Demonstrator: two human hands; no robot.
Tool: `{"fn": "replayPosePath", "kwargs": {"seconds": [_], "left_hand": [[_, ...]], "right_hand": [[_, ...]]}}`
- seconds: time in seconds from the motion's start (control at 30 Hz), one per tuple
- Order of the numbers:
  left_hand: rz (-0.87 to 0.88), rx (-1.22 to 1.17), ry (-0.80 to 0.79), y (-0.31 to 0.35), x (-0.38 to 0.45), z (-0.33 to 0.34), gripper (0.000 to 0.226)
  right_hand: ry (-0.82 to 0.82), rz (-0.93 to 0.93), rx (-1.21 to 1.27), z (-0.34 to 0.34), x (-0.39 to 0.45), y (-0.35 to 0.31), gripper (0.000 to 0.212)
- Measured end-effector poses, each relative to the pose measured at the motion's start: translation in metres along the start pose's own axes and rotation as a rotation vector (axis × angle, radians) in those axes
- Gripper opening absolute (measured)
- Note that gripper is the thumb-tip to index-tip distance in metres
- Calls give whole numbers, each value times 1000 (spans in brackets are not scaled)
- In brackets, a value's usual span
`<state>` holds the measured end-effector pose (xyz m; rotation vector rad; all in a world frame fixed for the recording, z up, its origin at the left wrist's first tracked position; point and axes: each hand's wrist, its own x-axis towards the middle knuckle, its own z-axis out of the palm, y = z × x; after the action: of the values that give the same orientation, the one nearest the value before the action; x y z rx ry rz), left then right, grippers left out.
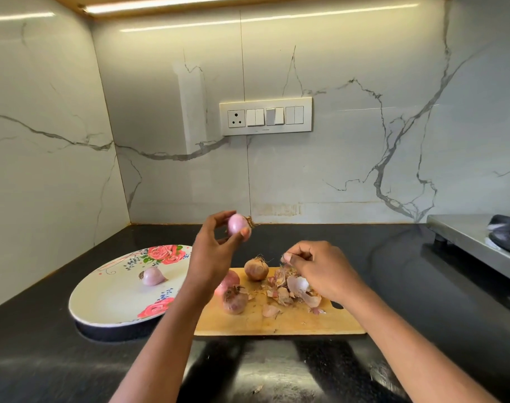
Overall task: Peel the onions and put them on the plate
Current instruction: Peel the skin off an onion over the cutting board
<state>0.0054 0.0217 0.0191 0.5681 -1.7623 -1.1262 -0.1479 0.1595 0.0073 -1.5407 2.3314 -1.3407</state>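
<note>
My left hand (pixel 211 251) holds a peeled pink onion (pixel 236 224) raised above the counter, fingers and thumb curled round it, its root tuft pointing right. My right hand (pixel 317 269) hovers over a heap of onion skins (pixel 291 289) on the wooden cutting board (pixel 306 324), fingertips pinching a scrap of skin (pixel 285 257). Three unpeeled onions sit on the board: one at the back (pixel 256 269), one in front (pixel 234 301), one partly hidden by my left wrist (pixel 229 282). One peeled onion (pixel 152 276) lies on the white floral plate (pixel 102 309) at the left.
The board and plate rest on a black counter (pixel 422 286) in a corner of marble-look walls. A grey stove (pixel 466 239) stands at the right edge. A switch panel (pixel 265 116) is on the back wall.
</note>
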Motion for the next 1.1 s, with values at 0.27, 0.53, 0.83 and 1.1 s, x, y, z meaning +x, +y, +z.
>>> {"fn": "replayPosePath", "kwargs": {"seconds": [0.27, 0.53, 0.83, 1.1], "left_hand": [[-7, -99, -241, 9, -10, 7, 48], [3, -142, -372, 9, -14, 13, 59], [27, -14, -348, 2, -11, 17, 58], [39, -163, -344, 9, -14, 16, 59]], "right_hand": [[67, -3, 281, -3, 0, -2, 13], [13, 39, 784, -4, -1, -8, 22], [172, -95, 439, -1, 3, -5, 6], [165, 58, 780, 4, 3, -17, 9]]}}
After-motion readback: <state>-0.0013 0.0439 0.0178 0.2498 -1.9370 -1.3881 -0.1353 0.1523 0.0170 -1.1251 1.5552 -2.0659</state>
